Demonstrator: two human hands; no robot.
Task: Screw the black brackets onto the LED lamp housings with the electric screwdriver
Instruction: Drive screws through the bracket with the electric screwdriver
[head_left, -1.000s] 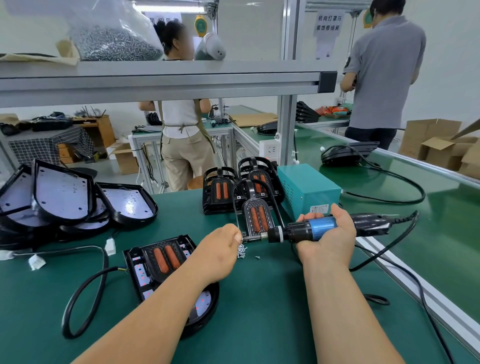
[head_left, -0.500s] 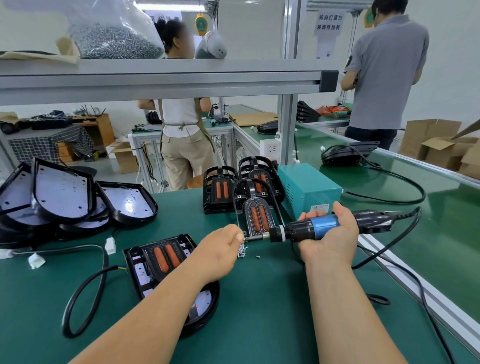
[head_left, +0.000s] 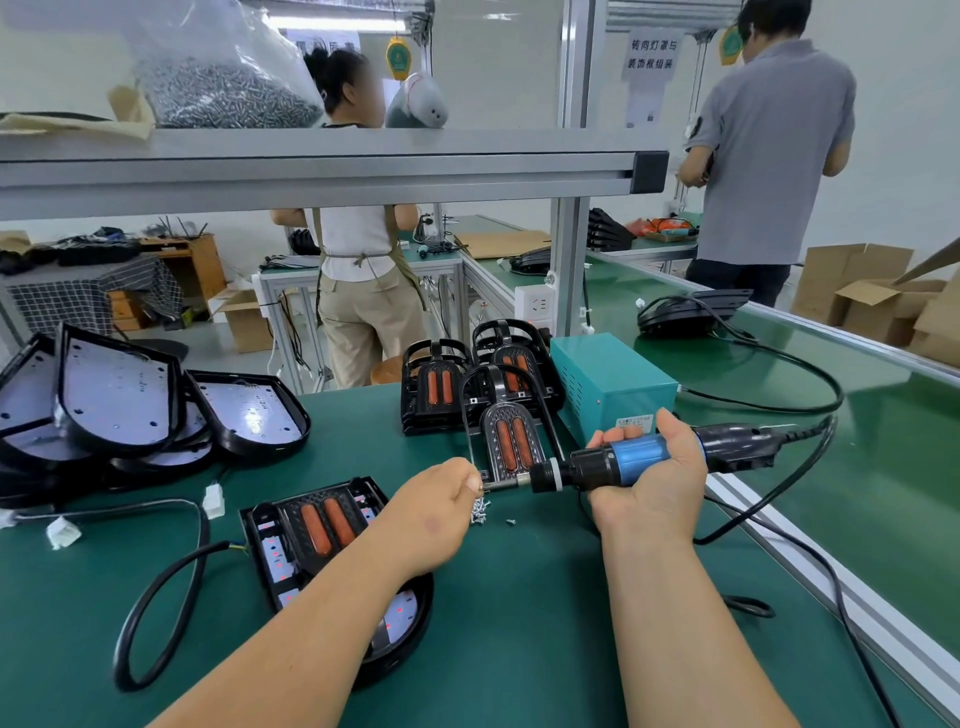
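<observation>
While the green table (head_left: 519, 649) carries the open LED lamp housing (head_left: 332, 535) beside the left forearm and another unit (head_left: 511, 436) with its black bracket (head_left: 500, 369) upright behind, the right hand (head_left: 657, 486) is wrapped round the electric screwdriver (head_left: 623, 460), held level above the table; the left hand (head_left: 436, 512), curled, pinches what seems a screw (head_left: 484, 487) at the bit's tip, over the loose screws (head_left: 480, 512). Seated crooked, that screw could drop off before reaching the housing; a trigger squeeze now could nip that hand.
</observation>
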